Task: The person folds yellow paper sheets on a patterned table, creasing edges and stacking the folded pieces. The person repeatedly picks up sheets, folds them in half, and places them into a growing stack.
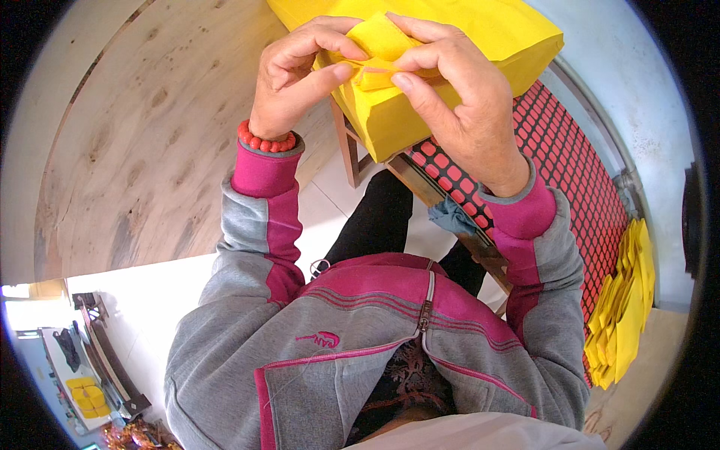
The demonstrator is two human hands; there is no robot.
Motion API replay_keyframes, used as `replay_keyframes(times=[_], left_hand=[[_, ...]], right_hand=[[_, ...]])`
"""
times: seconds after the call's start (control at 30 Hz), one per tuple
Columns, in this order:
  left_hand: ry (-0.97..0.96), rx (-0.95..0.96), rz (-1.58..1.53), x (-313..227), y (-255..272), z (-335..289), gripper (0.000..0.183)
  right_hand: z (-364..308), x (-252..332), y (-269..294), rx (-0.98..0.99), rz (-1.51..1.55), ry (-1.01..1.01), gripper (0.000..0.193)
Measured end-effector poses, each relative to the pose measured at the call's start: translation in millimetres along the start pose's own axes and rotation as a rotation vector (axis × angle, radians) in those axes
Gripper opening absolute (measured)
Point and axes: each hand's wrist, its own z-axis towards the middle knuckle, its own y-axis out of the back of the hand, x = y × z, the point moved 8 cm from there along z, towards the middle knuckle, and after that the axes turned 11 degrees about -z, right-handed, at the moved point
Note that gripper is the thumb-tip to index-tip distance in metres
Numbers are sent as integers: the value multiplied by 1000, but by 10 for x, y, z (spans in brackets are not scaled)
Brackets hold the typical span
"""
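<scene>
Folded yellow cloth [379,37] up between the two hands, above the near side of a large yellow block [484,34]. Left hand [296,71] pinches its left side, thumb and fingers nearly together; right hand [469,90] pinches the opposite side, thumb tip on the lower fold. Upper flap stands free between the fingertips, its edge in view; side edges partly under the fingers. Open air outward of the left hand, over a broad wooden board [142,142]; outward of the right hand, the block's far corner, then a pale wall [645,97]. Flap points away from the body; cloth's long axis cannot be told, fingers cover too much. Below the right hand, a red-and-black patterned cover [574,176] and a crumpled blue cloth [451,216]; farther right and nearer the body, a yellow pile [622,307].
</scene>
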Motion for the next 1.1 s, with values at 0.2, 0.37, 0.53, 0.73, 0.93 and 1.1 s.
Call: replay_keyframes(times=[0.2, 0.37, 0.53, 0.73, 0.93, 1.1], left_hand=[[82, -139, -37, 44, 16, -25, 7], [87, -205, -24, 96, 37, -34, 7], [46, -250, -21, 125, 123, -43, 9], [13, -90, -37, 55, 27, -26, 14], [4, -15, -54, 13, -6, 0, 14], [35, -51, 6, 36, 3, -16, 9]], right_hand=[[12, 9, 81, -113, 32, -30, 15], [57, 23, 97, -12, -46, -42, 19], [95, 112, 88, 58, -122, 80, 16], [55, 25, 11, 105, -57, -17, 15], [-2, -4, 8, -27, -18, 1, 13], [-27, -21, -11, -4, -17, -28, 13]])
